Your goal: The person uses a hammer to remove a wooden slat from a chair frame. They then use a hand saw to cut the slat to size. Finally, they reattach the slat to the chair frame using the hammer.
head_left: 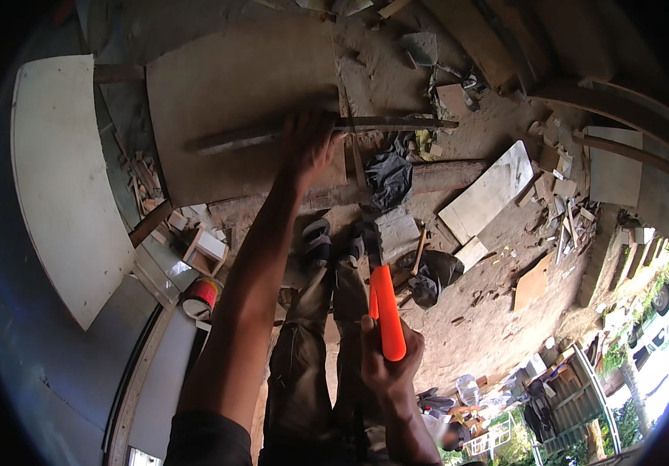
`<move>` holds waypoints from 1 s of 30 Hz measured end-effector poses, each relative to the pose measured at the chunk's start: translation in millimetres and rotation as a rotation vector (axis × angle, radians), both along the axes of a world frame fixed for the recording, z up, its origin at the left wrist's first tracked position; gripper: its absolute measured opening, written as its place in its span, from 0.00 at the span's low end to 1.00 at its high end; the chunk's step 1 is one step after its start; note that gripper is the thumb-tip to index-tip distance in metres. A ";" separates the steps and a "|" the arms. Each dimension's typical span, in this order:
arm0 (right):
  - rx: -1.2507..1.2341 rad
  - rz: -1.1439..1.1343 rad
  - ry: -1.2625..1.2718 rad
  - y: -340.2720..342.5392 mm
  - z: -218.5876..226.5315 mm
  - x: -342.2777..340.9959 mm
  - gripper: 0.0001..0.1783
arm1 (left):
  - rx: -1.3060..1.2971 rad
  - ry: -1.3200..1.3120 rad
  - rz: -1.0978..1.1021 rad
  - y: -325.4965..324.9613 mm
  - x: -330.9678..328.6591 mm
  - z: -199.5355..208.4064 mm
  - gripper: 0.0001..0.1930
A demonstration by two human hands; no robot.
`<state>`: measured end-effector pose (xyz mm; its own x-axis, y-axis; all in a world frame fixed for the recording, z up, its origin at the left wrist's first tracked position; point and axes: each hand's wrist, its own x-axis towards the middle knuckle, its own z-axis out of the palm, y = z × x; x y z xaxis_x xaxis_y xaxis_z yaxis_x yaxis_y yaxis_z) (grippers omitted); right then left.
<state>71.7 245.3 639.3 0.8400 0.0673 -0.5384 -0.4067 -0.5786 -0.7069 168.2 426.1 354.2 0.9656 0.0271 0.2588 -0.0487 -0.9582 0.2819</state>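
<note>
My right hand (390, 369) is closed around the bright orange handle of a handsaw (385, 307). Its thin blade runs away from me, seen nearly edge-on, toward a long dark wooden strip (400, 123). Whether the teeth touch the wood I cannot tell. With fingers bent over the strip, my left hand (309, 146) grips it just left of the blade. The strip lies across a brown plywood sheet (233, 81), its right end jutting past the sheet's edge. A thick beam (447, 175) runs sideways below the sheet.
Black plastic bags (389, 180) and a hammer (420, 250) lie by my feet. A pale board (490, 194) and wood scraps litter the dirt floor on the right. At left are a curved-looking white panel (66, 186), a small wooden box (205, 251) and a red-yellow can (201, 297).
</note>
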 end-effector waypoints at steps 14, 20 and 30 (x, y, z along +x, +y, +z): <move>0.077 -0.184 0.187 15.0 -29.8 44.6 0.11 | -0.011 -0.007 0.011 0.9 4.9 -6.8 0.18; 0.034 -0.121 0.029 9.8 3.2 15.1 0.12 | 0.012 -0.030 0.021 1.7 0.8 -4.9 0.18; 0.137 -0.138 0.062 26.2 -45.0 59.1 0.16 | -0.008 0.048 0.038 -1.0 6.7 8.7 0.18</move>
<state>130.7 271.5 594.4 0.8121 0.0302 -0.5827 -0.5203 -0.4146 -0.7466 174.9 425.1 362.9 0.9752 0.0654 0.2115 0.0012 -0.9569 0.2904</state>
